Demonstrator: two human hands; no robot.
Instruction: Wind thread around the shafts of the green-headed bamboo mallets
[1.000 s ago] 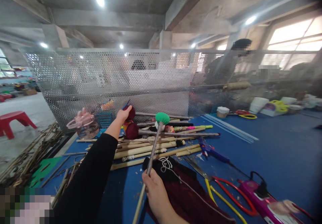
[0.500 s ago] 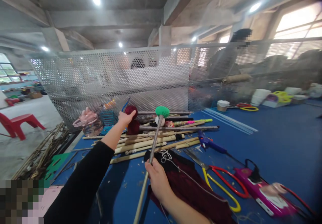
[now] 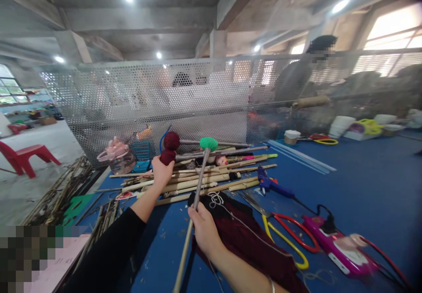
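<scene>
My right hand (image 3: 204, 229) is closed around the shaft of a mallet-like stick with a green padded head (image 3: 209, 143). The stick slants up and away from me across the pile. My left hand (image 3: 161, 172) is closed on the dark red ball head (image 3: 167, 157) of a second stick, whose grey shaft points right. Just behind it lies another stick with a dark red ball head (image 3: 172, 141). Several pale wooden sticks (image 3: 201, 182) lie below these heads. Dark red and black cloth (image 3: 244, 240) with loose white string lies beneath and beside my right hand.
Large scissors (image 3: 290, 236), a blue glue gun (image 3: 273, 185) and a magenta power strip (image 3: 339, 251) lie to the right on the blue table (image 3: 372, 183). A perforated metal screen (image 3: 204, 104) stands behind the sticks. A pink-topped jar (image 3: 119, 159) is at left. Another person (image 3: 293, 80) is beyond the screen.
My left hand has moved from the farther red ball head to the nearer one. The nearer red-headed stick has shifted back and left, closer to the other. My right hand still holds the green-headed stick.
</scene>
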